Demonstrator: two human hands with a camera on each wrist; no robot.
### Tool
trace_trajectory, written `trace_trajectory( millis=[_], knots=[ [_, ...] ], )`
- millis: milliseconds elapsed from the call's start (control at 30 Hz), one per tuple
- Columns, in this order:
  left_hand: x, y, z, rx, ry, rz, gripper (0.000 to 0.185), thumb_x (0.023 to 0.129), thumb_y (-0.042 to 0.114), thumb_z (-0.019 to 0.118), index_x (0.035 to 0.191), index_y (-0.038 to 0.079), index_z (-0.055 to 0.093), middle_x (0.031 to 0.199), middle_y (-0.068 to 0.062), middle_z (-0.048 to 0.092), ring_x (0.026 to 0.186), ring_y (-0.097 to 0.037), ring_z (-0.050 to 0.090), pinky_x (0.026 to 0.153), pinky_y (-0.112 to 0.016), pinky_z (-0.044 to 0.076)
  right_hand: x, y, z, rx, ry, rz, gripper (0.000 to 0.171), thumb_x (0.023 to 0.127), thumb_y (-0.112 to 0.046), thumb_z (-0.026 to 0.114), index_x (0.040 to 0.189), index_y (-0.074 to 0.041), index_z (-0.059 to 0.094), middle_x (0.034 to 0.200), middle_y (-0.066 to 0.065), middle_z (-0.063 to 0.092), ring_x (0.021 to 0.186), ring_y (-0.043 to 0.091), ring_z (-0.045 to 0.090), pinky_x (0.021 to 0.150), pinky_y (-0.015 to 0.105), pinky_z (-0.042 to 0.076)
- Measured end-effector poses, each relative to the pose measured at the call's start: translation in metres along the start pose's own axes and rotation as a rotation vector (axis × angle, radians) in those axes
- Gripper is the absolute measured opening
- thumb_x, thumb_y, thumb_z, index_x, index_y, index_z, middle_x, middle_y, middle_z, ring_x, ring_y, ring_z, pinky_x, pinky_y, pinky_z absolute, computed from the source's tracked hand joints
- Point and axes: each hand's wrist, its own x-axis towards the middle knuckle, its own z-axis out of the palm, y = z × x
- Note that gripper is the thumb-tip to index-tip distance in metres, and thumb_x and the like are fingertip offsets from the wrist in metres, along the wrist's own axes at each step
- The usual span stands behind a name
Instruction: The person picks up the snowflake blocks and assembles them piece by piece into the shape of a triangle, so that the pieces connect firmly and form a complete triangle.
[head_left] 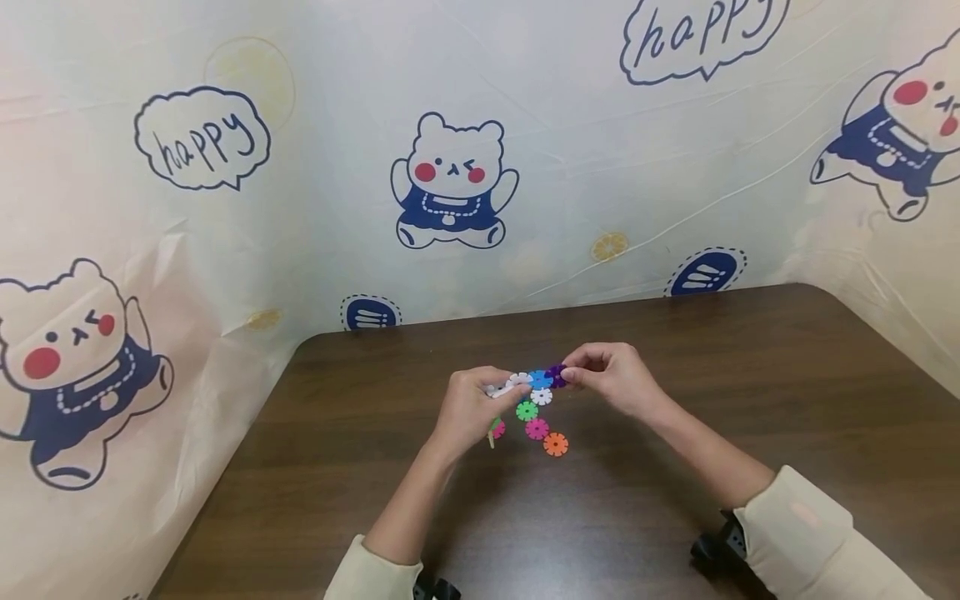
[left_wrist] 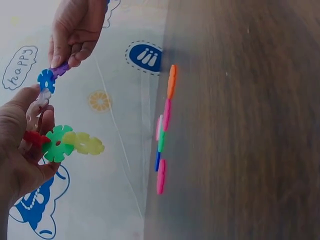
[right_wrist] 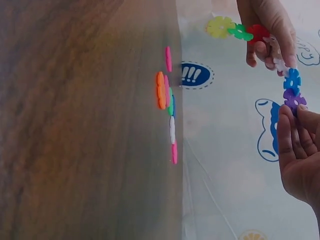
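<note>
Both hands hold one chain of notched plastic snowflake discs above the table. My left hand [head_left: 467,408] grips its whitish middle discs between thumb and fingers. From that grip a red disc [left_wrist: 34,138], a green disc [left_wrist: 59,143] and a yellow disc [left_wrist: 85,143] run out on one side. On the other side comes a blue disc [right_wrist: 292,80], joined to a purple disc [right_wrist: 294,98] at the end. My right hand [head_left: 621,379] pinches the purple disc between thumb and fingertips. Fingers partly hide the whitish discs.
Loose discs lie flat on the brown table [head_left: 637,517] below the hands: orange [head_left: 556,444], pink [head_left: 536,428], green [head_left: 527,411], white [head_left: 542,396] and others partly covered. A printed cloth [head_left: 315,208] hangs behind the table's far edge.
</note>
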Motion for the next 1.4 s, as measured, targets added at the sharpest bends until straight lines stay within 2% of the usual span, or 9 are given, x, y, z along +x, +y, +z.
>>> trace_trajectory(
  millis=[100,233,400,667,867,967,1167,1400],
  knots=[
    [0.0,0.001,-0.001,0.026,-0.009,0.0,0.024,0.081,0.025,0.076,0.091,0.003,0.076,0.088,-0.007,0.071,0.076,-0.017,0.063,0.062,-0.025,0.054,0.0,0.001,0.0,-0.006,-0.011,0.004,0.012,0.085,-0.006,0.069,0.095,0.001,0.07,0.086,0.01,0.067,0.076,0.027,0.064,0.07,0.032,0.055],
    [0.0,0.002,-0.003,0.055,-0.011,-0.008,0.024,0.081,0.026,0.076,0.092,0.004,0.076,0.09,-0.007,0.071,0.077,-0.017,0.064,0.062,-0.025,0.054,0.001,0.002,0.0,0.011,-0.038,0.004,0.013,0.086,-0.005,0.068,0.096,0.002,0.069,0.088,0.011,0.065,0.08,0.034,0.064,0.074,0.04,0.055],
    [0.0,0.003,-0.005,0.043,-0.002,-0.045,0.026,0.081,0.028,0.076,0.095,0.006,0.075,0.092,-0.006,0.071,0.076,-0.015,0.064,0.062,-0.025,0.054,0.004,0.008,-0.002,0.034,-0.074,0.018,0.016,0.087,-0.006,0.067,0.1,0.003,0.067,0.09,0.011,0.065,0.083,0.035,0.064,0.078,0.045,0.053],
    [0.001,0.003,-0.009,0.012,0.042,-0.014,0.026,0.081,0.027,0.076,0.095,0.005,0.075,0.092,-0.007,0.072,0.073,-0.014,0.065,0.06,-0.026,0.054,0.006,0.027,-0.001,-0.041,-0.182,0.024,0.02,0.089,-0.012,0.067,0.101,0.003,0.067,0.092,0.009,0.068,0.081,0.025,0.064,0.073,0.034,0.054],
    [0.002,0.003,-0.011,0.004,0.051,0.002,0.027,0.081,0.028,0.075,0.095,0.005,0.075,0.091,-0.007,0.072,0.074,-0.015,0.066,0.06,-0.026,0.054,0.008,0.034,0.006,-0.17,-0.346,0.099,0.019,0.087,-0.013,0.069,0.1,0.0,0.069,0.083,0.002,0.066,0.073,0.017,0.059,0.067,0.032,0.051],
    [0.002,0.004,-0.012,-0.008,0.058,0.008,0.029,0.082,0.029,0.075,0.097,0.003,0.075,0.093,-0.009,0.072,0.076,-0.016,0.067,0.061,-0.027,0.054,0.01,0.036,0.008,-0.217,-0.417,0.105,0.018,0.085,-0.012,0.071,0.099,-0.001,0.069,0.078,0.0,0.064,0.069,0.016,0.056,0.064,0.031,0.049],
    [0.002,0.003,-0.013,-0.023,0.084,0.006,0.031,0.081,0.03,0.075,0.097,0.003,0.075,0.093,-0.01,0.072,0.076,-0.017,0.067,0.061,-0.027,0.054,0.011,0.045,0.016,-0.244,-0.466,0.092,0.016,0.081,-0.009,0.073,0.094,-0.001,0.07,0.071,-0.001,0.062,0.062,0.012,0.052,0.057,0.027,0.045],
    [0.005,0.003,-0.013,-0.049,0.087,0.017,0.031,0.082,0.03,0.074,0.096,0.003,0.075,0.091,-0.009,0.072,0.072,-0.017,0.067,0.059,-0.028,0.054,0.009,0.053,0.024,-0.282,-0.515,0.089,0.02,0.077,-0.007,0.076,0.096,-0.005,0.069,0.065,-0.002,0.054,0.059,0.009,0.046,0.055,0.024,0.038]
  ],
)
